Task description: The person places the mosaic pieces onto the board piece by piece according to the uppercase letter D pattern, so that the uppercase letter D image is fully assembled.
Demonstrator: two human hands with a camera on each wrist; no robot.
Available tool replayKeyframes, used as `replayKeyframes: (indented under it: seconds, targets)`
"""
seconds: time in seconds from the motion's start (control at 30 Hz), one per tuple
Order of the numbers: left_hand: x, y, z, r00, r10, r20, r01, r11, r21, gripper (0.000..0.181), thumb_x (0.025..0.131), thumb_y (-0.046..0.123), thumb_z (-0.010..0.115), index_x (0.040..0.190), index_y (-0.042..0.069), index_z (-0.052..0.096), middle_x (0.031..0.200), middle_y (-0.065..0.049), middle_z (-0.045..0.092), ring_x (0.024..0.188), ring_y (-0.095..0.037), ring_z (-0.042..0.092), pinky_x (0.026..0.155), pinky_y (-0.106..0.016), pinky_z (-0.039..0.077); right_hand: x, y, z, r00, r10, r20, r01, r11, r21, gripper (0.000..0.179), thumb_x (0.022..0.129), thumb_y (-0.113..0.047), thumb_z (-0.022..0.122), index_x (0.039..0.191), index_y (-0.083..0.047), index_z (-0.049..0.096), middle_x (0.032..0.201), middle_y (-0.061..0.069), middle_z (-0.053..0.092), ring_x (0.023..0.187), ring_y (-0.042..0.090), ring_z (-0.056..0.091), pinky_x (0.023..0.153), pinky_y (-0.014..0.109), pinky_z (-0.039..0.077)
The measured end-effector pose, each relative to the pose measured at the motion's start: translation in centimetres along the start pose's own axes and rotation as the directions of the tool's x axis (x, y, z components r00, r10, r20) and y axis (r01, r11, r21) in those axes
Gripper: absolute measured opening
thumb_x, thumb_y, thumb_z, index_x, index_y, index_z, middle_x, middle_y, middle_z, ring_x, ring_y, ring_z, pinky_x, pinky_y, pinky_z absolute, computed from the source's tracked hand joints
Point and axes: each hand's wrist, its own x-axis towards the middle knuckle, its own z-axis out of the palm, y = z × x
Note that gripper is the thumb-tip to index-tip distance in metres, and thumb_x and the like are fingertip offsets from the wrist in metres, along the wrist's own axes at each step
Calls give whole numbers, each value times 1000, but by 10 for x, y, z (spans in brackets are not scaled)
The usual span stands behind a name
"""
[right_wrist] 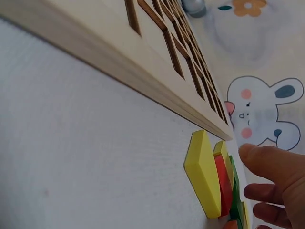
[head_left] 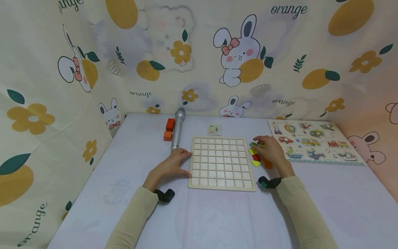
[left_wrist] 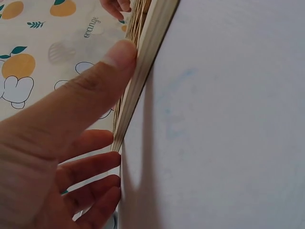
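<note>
A square wooden grid board (head_left: pixel 222 188) with white cells lies flat on the table. My left hand (head_left: pixel 170 164) rests at its left edge, thumb and fingers spread apart; in the left wrist view the thumb (left_wrist: pixel 107 64) touches the board's side. Right of the board, my right hand (head_left: pixel 273 150) hovers over a small group of coloured pieces, its fingers loosely bent. Among them are a yellow diamond-shaped piece (right_wrist: pixel 202 174), a red piece (right_wrist: pixel 223 186), a green piece (right_wrist: pixel 236 191) and an orange piece (head_left: pixel 268 163), partly hidden by the hand.
Behind the board lies a small printed card (head_left: pixel 214 129). A silver microphone (head_left: pixel 178 129) and two red-orange blocks (head_left: pixel 170 124) are at the back left. A picture puzzle board (head_left: pixel 317 141) occupies the back right. Patterned cloth walls (head_left: pixel 199 83) stand along the table's back and sides.
</note>
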Motion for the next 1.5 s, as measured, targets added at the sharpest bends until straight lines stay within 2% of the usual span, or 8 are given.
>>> replayKeyframes:
  seconds: [0.23,0.5,0.73,0.93,1.03,1.2,1.33,1.5]
  targets:
    - [-1,2,0,1000,-20,8,20,1000,-11,83,62,35,86,133,7,51,127,-11,48,118,-26,41,102,-40,37,2,-1,3,997,62,48,-62,998,-4,36,83,-28,70,110,-5,65,92,15,64,83,28,53,74,42,46]
    - [2,2,3,999,-19,31,19,1000,-6,83,63,37,85,132,7,51,127,-9,48,116,-24,42,101,-39,37,-1,-3,4,988,138,65,-138,990,-2,39,84,-30,69,111,-3,63,94,17,64,85,29,54,76,43,45]
    - [2,4,3,999,-27,32,27,1000,3,83,62,36,86,133,8,51,128,-8,48,118,-24,41,102,-39,36,0,-9,1,950,289,116,-291,957,6,42,84,-32,67,112,-2,57,102,20,61,88,32,53,79,44,46]
    - [1,5,0,999,-35,30,35,999,2,83,62,35,86,133,8,50,129,-8,47,119,-24,40,103,-39,35,2,-13,-1,935,331,129,-337,941,27,40,85,-30,66,110,0,59,104,20,60,89,31,53,81,44,46]
    - [2,4,0,999,-40,26,40,999,2,83,62,35,86,133,9,51,129,-7,48,119,-24,39,103,-39,36,3,-15,-1,955,281,96,-287,957,51,39,84,-30,66,109,0,61,103,19,61,89,31,54,81,44,46]
    - [1,3,-1,998,-59,28,59,998,4,83,63,37,85,134,11,50,129,-5,47,119,-22,39,103,-39,36,7,-28,2,997,71,27,-74,991,109,32,84,-26,68,106,-3,66,100,16,62,90,29,54,77,44,46]
    - [1,4,-2,998,-58,25,58,998,4,83,63,36,86,134,11,50,129,-5,48,119,-22,39,102,-39,36,12,-51,5,995,-95,10,92,980,175,26,84,-21,68,106,-6,68,102,13,62,92,28,54,75,44,45]
    - [1,4,-3,998,-49,25,48,999,19,84,63,37,85,134,11,50,129,-6,48,119,-22,38,102,-39,36,21,-82,15,972,-230,42,214,949,234,25,85,-16,67,108,-6,68,104,11,64,90,27,57,78,43,47]
